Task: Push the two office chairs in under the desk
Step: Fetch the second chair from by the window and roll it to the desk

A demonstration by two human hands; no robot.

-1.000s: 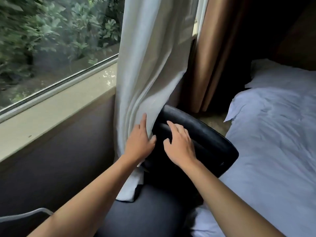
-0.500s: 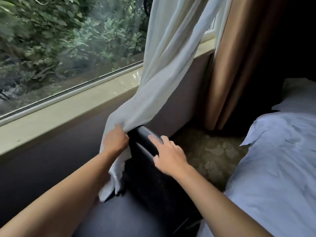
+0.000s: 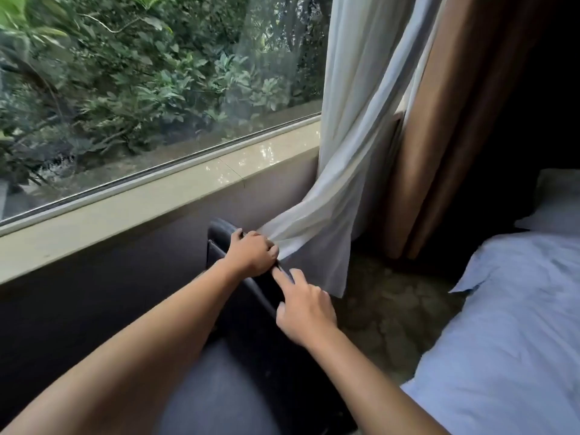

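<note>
Hands at the chair back, with curtain cloth caught in one of them.

Black office chair [image 3: 251,309] stands close under the window sill [image 3: 125,208], its padded back edge-on to us and its seat low in the foreground. The left hand [image 3: 252,254] sits on the top of the backrest, its grip clamped on a bunched fold of the white curtain [image 3: 339,171], which stretches taut from the hand up toward the window. The right hand [image 3: 306,312] rests just beside it on the backrest edge, fingers straight and loose, the forefinger reaching up to touch the left hand. A brown drape [image 3: 439,136] hangs further right. The bed [image 3: 508,324] with pale sheets lies to the right, patterned carpet [image 3: 386,309] between it and the chair.
</note>
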